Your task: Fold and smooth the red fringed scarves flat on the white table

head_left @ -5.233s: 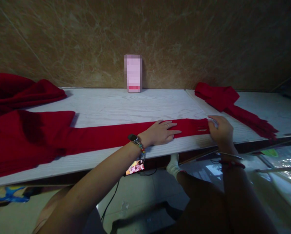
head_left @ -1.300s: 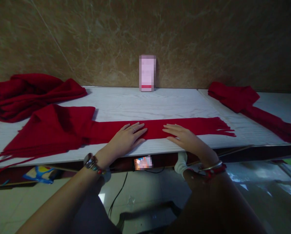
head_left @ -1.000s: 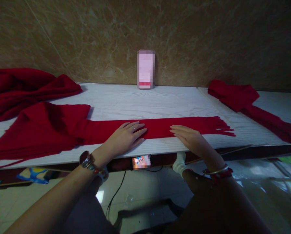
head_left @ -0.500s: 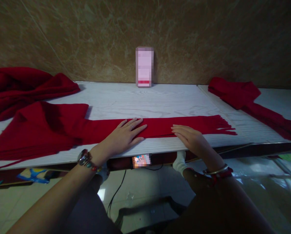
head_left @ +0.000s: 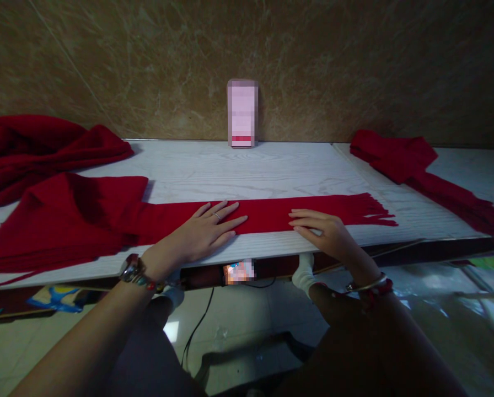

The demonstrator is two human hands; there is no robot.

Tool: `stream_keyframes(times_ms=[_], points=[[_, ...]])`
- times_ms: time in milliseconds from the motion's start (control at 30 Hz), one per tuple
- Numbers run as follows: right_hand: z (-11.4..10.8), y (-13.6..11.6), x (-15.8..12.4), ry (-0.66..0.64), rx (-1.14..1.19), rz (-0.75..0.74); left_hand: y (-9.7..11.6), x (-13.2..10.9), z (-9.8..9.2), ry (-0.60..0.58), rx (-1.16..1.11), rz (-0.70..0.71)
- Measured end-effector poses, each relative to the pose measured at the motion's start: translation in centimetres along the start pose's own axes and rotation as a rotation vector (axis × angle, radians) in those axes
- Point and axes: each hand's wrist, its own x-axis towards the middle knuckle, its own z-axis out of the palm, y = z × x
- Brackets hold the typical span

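Note:
A long red scarf (head_left: 267, 215) lies lengthwise near the front edge of the table, folded into a narrow strip with its fringe at the right end. My left hand (head_left: 208, 229) rests flat on the strip's middle, fingers spread, a ring on one finger. Farther right, my right hand (head_left: 319, 225) has its fingertips on the strip near its front edge, fingers extended and slightly curved, gripping nothing. To the left, the strip runs up to a wider spread of red fabric (head_left: 77, 215); where one ends and the other starts is hard to make out.
A bunched red cloth (head_left: 44, 154) lies at the back left, and another fringed red scarf (head_left: 399, 160) at the right. A blurred pink phone-like object (head_left: 242, 113) leans on the marble wall. Below the white table (head_left: 239, 165) are a lit screen (head_left: 239, 272) and a cable.
My left hand has shifted slightly left along the scarf. My right hand's fingers have spread a little apart. The whole view has moved slightly.

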Motion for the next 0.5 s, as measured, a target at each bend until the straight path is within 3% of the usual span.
stream_keyframes(times_ms=[167,267,500], points=[[0.3,-0.8,1.5,0.175,-0.027,0.069,0.6,0.1,-0.1,0.025,0.031,0.000],[1.0,-1.8,3.1,0.188,-0.081,0.110,1.2,0.5,-0.3,0.049,0.057,0.036],[3.7,-3.8,5.1,-0.124,-0.296,0.239,1.4,2.2,0.7,0.124,0.073,-0.077]])
